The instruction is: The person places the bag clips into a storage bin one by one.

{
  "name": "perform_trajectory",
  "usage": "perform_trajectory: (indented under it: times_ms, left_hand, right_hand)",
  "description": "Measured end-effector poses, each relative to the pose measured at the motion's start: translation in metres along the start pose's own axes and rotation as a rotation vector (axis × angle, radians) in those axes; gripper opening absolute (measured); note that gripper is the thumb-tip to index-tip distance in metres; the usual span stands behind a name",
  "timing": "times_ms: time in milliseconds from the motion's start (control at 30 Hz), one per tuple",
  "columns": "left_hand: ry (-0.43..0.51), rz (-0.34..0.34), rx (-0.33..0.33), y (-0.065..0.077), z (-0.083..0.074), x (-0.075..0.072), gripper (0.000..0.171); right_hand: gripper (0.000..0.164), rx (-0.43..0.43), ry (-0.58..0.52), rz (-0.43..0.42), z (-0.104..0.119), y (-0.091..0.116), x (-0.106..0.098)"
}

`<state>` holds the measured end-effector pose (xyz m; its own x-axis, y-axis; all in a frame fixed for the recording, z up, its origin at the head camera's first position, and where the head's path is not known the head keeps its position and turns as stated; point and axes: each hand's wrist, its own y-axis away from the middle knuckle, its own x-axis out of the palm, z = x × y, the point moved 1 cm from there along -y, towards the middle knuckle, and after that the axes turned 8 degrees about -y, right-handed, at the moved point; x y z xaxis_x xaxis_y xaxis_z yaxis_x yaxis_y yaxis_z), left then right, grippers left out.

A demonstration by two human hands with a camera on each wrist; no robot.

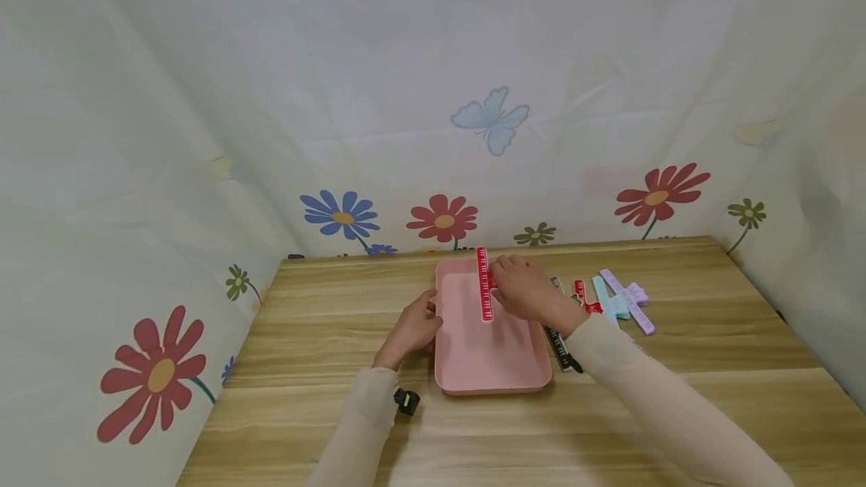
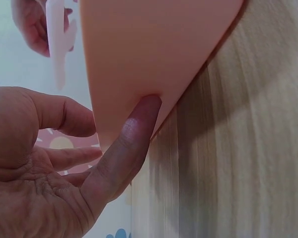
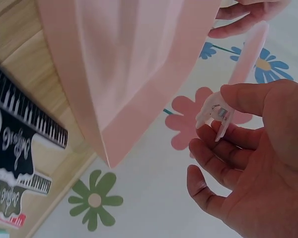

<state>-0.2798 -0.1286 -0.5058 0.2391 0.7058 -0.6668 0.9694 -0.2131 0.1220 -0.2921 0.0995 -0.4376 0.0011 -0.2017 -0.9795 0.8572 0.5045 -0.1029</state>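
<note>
A pink tray point(image 1: 490, 385) lies on the wooden table point(image 1: 325, 307). My left hand point(image 1: 414, 328) holds its left rim; in the left wrist view the thumb point(image 2: 134, 134) presses on the tray's outer wall point(image 2: 139, 49) and the fingers curl beside it. My right hand point(image 1: 517, 288) pinches a long red clip point(image 1: 484, 288) printed like a ruler and holds it over the far part of the tray. The right wrist view shows the clip's pale underside point(image 3: 246, 54) and its spring between thumb and fingers point(image 3: 213, 158), beyond the tray point(image 3: 124, 64).
Right of the tray lie a black clip with piano keys point(image 1: 560, 344), a small red clip point(image 1: 582, 295), a light blue clip point(image 1: 604, 300) and a purple clip point(image 1: 629, 299). Flowered cloth walls close in the table at the back and both sides.
</note>
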Motion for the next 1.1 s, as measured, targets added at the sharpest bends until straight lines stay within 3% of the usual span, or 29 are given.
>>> perform_trajectory:
  times_ms: [300,600,833,1100]
  left_hand:
    - [0.010,0.015,-0.031,-0.003,0.000,0.001,0.061]
    - [0.009,0.022,-0.033,0.000,-0.001,0.000,0.061]
    - [0.029,0.028,-0.039,0.000,0.004,0.002,0.061]
    - [0.027,0.030,-0.045,-0.001,0.000,0.002,0.060]
  right_hand:
    - [0.048,-0.012,0.060,0.015,0.003,-0.018,0.016]
    - [0.052,0.058,0.010,0.091,0.014,-0.033,0.029]
    - [0.051,0.090,-0.118,0.138,0.018,-0.039,0.043]
    - [0.045,0.067,-0.072,0.139,0.022,-0.048,0.060]
